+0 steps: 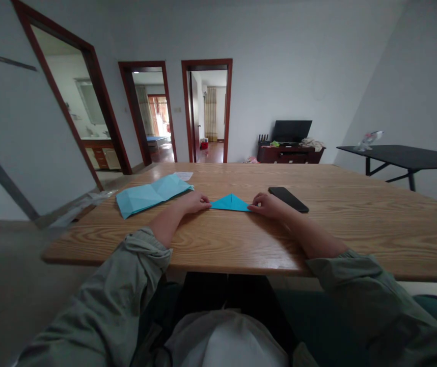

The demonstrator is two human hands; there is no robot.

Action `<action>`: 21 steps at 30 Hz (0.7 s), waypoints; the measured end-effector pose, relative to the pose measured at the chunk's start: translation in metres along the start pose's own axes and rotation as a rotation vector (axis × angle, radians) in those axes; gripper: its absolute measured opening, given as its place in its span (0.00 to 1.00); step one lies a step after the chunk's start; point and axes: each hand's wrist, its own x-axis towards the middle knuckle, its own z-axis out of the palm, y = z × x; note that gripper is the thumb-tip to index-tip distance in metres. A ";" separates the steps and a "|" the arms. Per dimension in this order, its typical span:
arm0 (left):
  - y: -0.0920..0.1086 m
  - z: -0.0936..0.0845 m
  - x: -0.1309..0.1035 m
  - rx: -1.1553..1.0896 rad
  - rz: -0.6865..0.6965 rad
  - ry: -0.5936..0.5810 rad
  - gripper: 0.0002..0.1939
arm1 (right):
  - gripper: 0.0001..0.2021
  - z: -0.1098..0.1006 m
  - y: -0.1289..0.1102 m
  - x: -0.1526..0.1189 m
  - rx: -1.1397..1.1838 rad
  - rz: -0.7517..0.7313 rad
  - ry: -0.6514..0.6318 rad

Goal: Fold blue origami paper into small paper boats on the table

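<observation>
A small blue folded paper (230, 203) lies on the wooden table in front of me, shaped like a low triangle with its peak pointing away. My left hand (195, 202) pinches its left corner between thumb and fingers. At the opposite corner, my right hand (265, 205) grips the paper the same way. Both hands rest at the tabletop, and their fingertips partly hide the two corners. A short dark line runs down from the peak of the triangle.
Left of my left hand lies a larger creased light-blue paper (153, 193), with a white slip (184, 176) behind it. A black phone (289, 199) sits just beyond my right hand. The wooden table (226, 244) has its near edge before my lap. A black table (405, 155) stands at far right.
</observation>
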 end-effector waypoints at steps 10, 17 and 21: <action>-0.011 0.012 0.011 -0.146 -0.136 0.091 0.31 | 0.29 0.005 0.012 0.004 -0.084 0.262 -0.008; -0.009 0.009 0.008 -0.195 -0.070 0.026 0.17 | 0.20 0.002 0.000 0.003 0.013 0.304 -0.037; -0.008 0.009 0.007 -0.190 -0.077 0.003 0.17 | 0.18 0.002 -0.002 0.001 0.048 0.297 -0.031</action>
